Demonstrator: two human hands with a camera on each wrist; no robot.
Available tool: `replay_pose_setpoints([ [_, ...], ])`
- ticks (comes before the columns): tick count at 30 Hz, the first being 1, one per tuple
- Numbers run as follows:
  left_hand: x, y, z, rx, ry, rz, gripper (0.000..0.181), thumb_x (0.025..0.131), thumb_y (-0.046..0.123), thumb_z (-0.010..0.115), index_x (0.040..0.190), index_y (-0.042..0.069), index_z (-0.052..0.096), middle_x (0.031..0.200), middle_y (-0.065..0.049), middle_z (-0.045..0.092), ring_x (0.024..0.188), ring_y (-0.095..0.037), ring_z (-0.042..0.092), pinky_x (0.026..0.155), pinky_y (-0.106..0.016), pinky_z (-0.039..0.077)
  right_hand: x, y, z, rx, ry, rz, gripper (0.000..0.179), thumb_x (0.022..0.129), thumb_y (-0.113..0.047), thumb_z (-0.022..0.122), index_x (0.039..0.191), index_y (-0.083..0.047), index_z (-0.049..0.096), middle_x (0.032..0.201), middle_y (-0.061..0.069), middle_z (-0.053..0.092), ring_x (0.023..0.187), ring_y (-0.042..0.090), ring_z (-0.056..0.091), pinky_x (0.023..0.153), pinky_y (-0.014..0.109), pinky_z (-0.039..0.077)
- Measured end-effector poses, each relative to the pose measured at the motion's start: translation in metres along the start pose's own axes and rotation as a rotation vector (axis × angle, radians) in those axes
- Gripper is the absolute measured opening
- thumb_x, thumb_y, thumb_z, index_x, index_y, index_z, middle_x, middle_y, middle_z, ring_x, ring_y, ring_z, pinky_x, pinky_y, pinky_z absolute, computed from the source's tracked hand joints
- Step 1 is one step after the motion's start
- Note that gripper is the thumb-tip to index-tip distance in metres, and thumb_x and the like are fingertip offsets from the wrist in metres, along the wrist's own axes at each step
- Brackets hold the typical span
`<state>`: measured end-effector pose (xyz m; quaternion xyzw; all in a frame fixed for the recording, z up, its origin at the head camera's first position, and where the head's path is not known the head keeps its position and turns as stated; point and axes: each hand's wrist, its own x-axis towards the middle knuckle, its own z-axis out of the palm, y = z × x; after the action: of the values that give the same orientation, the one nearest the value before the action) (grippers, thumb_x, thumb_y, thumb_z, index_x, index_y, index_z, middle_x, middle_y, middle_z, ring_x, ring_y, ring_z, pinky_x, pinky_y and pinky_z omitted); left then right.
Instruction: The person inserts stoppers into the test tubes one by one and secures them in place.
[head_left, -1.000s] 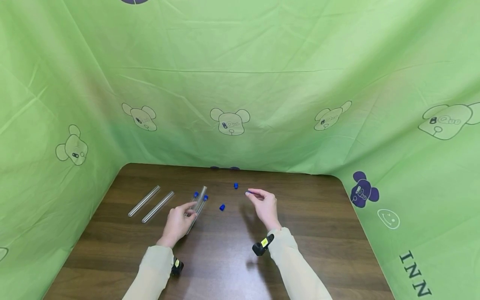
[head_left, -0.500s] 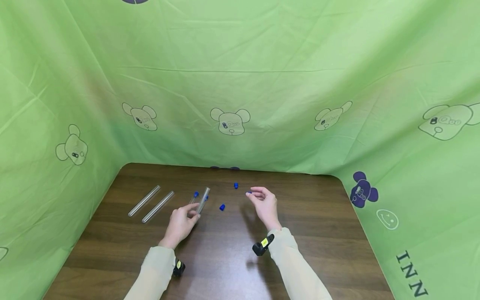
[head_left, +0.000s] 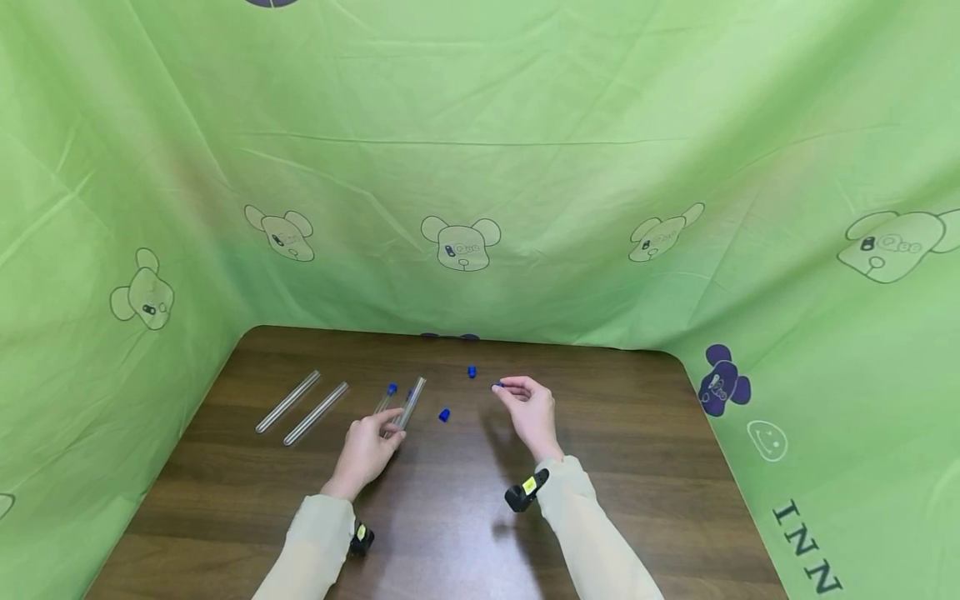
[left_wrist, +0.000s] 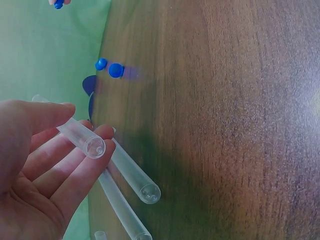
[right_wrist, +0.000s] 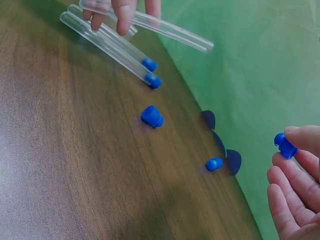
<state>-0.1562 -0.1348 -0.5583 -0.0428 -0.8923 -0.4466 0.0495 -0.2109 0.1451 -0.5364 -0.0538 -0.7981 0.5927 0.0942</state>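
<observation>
My left hand (head_left: 365, 450) holds a clear test tube (right_wrist: 180, 35) between thumb and fingers, raised off the table. Its upper end is uncapped; the rounded end shows near the fingertips in the left wrist view. My right hand (head_left: 532, 418) pinches a small blue cap (right_wrist: 286, 146) between thumb and fingers, well to the right of the tube. Below the left hand lie two test tubes fitted with blue caps; the nearer tube (right_wrist: 100, 40) shows in the right wrist view, partly behind the held tube and fingers. A loose blue cap (head_left: 445, 415) lies between the hands.
Another loose blue cap (head_left: 472, 372) lies farther back on the brown wooden table (head_left: 450, 517). Two uncapped test tubes, the outer tube (head_left: 288, 402) and the inner tube (head_left: 316, 414), lie at the left. A green printed cloth (head_left: 555, 183) hangs around the table's back and sides.
My left hand has lifted the test tube and moved a little to the right with it, toward my right hand. My right hand has stayed nearly still, pinching the cap.
</observation>
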Motion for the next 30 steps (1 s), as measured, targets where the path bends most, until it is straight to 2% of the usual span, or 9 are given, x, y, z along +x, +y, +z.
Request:
replay_pose_setpoints([
  [23, 0.0004, 0.0054, -0.0005, -0.002, -0.028, 0.016, 0.039, 0.089, 0.004, 0.077, 0.127, 0.006, 0.071, 0.092, -0.008, 0.076, 0.064, -0.007, 0.068, 0.06, -0.032, 0.055, -0.001, -0.003, -0.0002, -0.002, 0.005, -0.005, 0.016, 0.087, -0.014, 0.082, 0.101, -0.007, 0.08, 0.096, 0.007, 0.076, 0.086, 0.019, 0.072, 0.073, 0.023, 0.054],
  [30, -0.0001, 0.0082, -0.0002, -0.001, -0.04, 0.026, 0.038, 0.088, 0.003, 0.078, 0.126, 0.006, 0.071, 0.091, -0.005, 0.076, 0.063, -0.005, 0.067, 0.059, -0.03, 0.053, -0.0012, -0.0043, -0.001, 0.006, -0.001, -0.014, 0.018, 0.088, -0.014, 0.082, 0.103, -0.006, 0.08, 0.098, 0.007, 0.076, 0.088, 0.02, 0.072, 0.075, 0.024, 0.054],
])
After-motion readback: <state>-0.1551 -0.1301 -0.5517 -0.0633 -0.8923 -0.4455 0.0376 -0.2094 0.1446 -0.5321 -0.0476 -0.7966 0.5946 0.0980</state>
